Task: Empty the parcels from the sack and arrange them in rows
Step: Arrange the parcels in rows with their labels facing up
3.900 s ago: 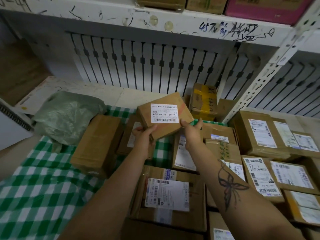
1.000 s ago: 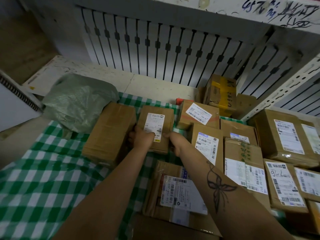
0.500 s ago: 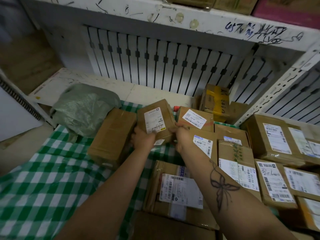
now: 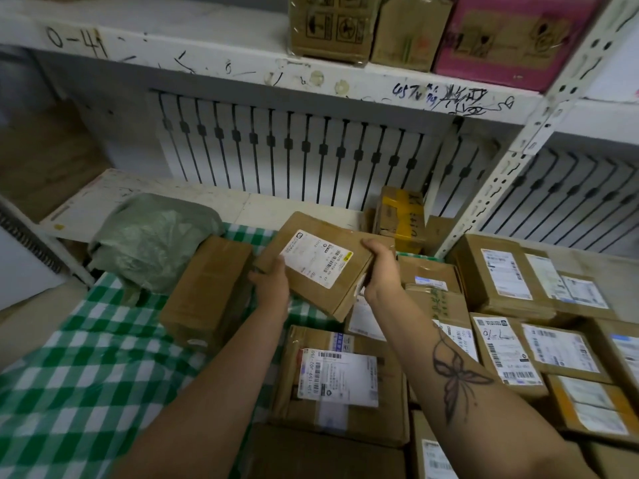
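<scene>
Both hands, left hand (image 4: 273, 285) and right hand (image 4: 380, 271), grip tilted parcel (image 4: 318, 267) between them.

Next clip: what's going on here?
A person holds a small labelled parcel in the air with both hands. The left hand grips its near left edge and the right hand curls round its right end. The parcel is tilted, label up. The crumpled green sack lies at the left on the checked cloth, beside a plain brown box. The other parcels lie mostly label up in rough rows to the right.
</scene>
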Demonstrator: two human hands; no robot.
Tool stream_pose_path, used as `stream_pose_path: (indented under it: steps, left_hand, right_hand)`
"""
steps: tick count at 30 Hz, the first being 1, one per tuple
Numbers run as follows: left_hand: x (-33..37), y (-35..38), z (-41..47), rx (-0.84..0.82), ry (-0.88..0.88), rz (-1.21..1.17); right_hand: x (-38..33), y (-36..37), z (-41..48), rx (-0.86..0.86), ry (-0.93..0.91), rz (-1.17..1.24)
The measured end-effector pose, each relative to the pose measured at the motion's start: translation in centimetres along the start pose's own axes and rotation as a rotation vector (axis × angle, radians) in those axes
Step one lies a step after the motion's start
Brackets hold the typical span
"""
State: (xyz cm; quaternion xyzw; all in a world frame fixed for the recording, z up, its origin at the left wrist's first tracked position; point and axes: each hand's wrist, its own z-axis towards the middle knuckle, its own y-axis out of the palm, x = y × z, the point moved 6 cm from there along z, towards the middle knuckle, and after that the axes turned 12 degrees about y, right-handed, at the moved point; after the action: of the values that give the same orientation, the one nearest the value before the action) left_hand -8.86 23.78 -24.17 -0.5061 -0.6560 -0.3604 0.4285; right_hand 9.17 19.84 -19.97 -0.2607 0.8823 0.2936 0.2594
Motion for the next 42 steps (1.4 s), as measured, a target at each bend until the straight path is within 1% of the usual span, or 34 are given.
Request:
stream_pose_path:
  steps: [3, 7, 9, 11, 14, 16, 18, 21, 25, 27, 28, 30, 31, 32, 33, 35, 36, 38, 42]
  left_hand:
    - [0.1, 0.2, -0.4, -0.005, 0.01, -0.039]
    - [0.6, 0.2, -0.7, 0.085, 0.049, -0.048]
    - [0.9, 0.3, -0.7, 0.144, 0.057, -0.08]
    - [1.1, 0.5, -0.7, 0.19, 0.038, -0.122]
    - [1.2, 1.0, -0.6, 0.218, 0.014, -0.203]
    - [1.1, 1.4, -0.5, 0.209, -0.011, -0.279]
    - [0.9, 1.3, -0.4, 0.205, -0.038, -0.294]
    - [1.0, 0.2, -0.3, 0.177, 0.009, -0.2]
    - [1.6, -0.9, 0.2, 0.041, 0.13, -0.005]
    - [1.7, -0.9, 0.3, -0.037, 0.134, 0.045]
    - [1.6, -0.9, 0.3, -0.05, 0.119, 0.04]
    - [1.3, -1.0, 0.3, -0.027, 0.092, -0.003]
    - [1.3, -0.9, 0.1, -0.011, 0.09, -0.044]
    - [1.3, -0.7, -0.2, -0.007, 0.092, -0.095]
    - [1.3, -0.4, -0.4, -0.016, 0.097, -0.145]
    - [1.2, 0.3, -0.9, -0.038, 0.107, -0.225]
    - [1.2, 0.5, -1.2, -0.048, 0.106, -0.254]
    - [0.8, 0.6, -1.5, -0.056, 0.079, -0.274]
    - [-0.5, -1.0, -0.5, 0.018, 0.036, -0.209]
  right_hand:
    - [-0.7, -0.4, -0.4, -0.021, 0.004, -0.023]
    - [-1.0, -0.5, -0.8, -0.067, 0.036, -0.057]
    - [-0.9, -0.8, -0.8, -0.062, 0.036, -0.153]
    - [-0.5, -0.9, -0.7, -0.075, 0.074, -0.264]
    - [-0.1, -0.9, -0.8, -0.091, 0.152, -0.331]
    - [-0.2, -0.9, -0.6, -0.105, 0.148, -0.283]
    - [-0.6, -1.0, -0.2, -0.106, 0.105, -0.231]
    - [-1.2, -1.1, -0.1, -0.086, 0.067, -0.2]
    - [-2.0, -1.4, 0.3, -0.013, 0.055, -0.206]
    - [-2.1, -0.9, 0.4, -0.046, 0.007, -0.186]
    - [-2.1, -0.7, 0.6, -0.08, -0.025, -0.13]
    - [-2.1, -0.1, 0.6, -0.168, -0.061, 0.02]
    - [-1.8, 0.4, 0.4, -0.207, -0.06, 0.034]
    - [-1.4, 0.9, 0.3, -0.233, -0.057, -0.027]
    - [-0.8, 1.4, 0.3, -0.244, -0.052, -0.142]
    - [0.4, 2.3, 0.2, -0.227, -0.041, -0.367]
    - [0.8, 2.6, 0.2, -0.205, -0.039, -0.427]
    - [1.2, 3.0, 0.4, -0.171, -0.02, -0.445]
    - [1.2, 2.8, 1.0, -0.127, -0.013, -0.46]
